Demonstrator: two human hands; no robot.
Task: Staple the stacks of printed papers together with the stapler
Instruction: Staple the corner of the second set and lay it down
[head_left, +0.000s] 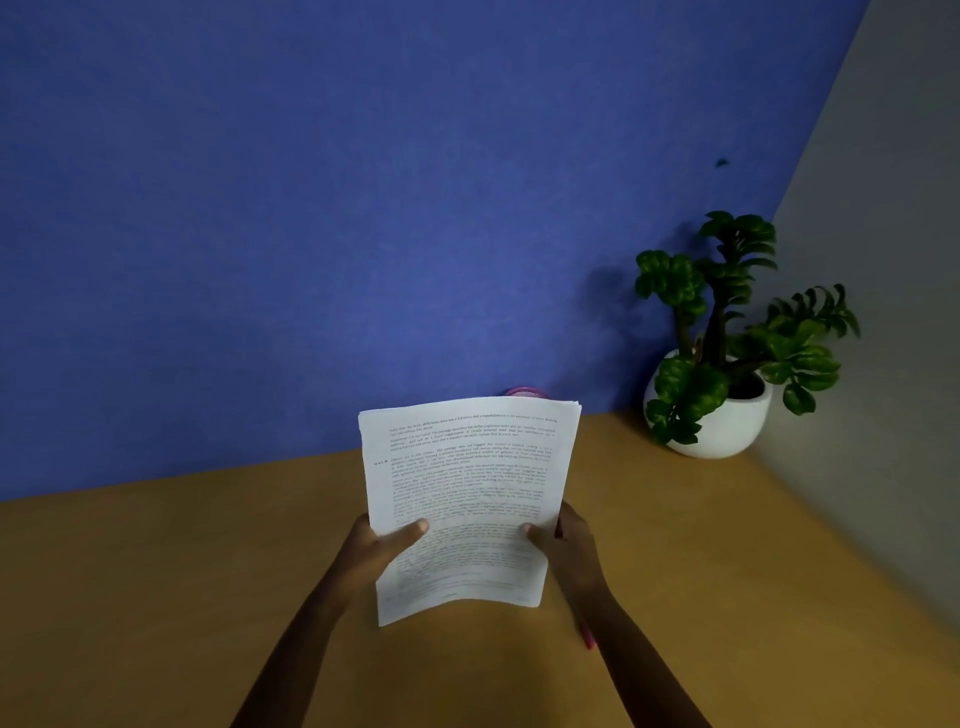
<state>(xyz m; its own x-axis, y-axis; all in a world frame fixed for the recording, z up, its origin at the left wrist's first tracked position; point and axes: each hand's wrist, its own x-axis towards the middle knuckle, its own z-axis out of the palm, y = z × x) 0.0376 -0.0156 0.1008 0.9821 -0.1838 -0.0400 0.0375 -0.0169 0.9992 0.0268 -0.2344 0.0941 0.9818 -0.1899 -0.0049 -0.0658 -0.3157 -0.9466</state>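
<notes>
A stack of printed papers (467, 483) stands upright above the wooden desk, printed side toward me, its lower edge curling. My left hand (376, 545) grips its left edge with the thumb across the page. My right hand (566, 545) grips the right edge, thumb on the front. A thin pink object (587, 636) shows beside my right forearm on the desk; I cannot tell what it is. No stapler is clearly visible.
A wooden desk (156, 597) meets a blue wall (311, 208) behind. A green plant in a white pot (711, 415) stands in the back right corner. A pink round rim (524, 391) peeks over the top of the papers.
</notes>
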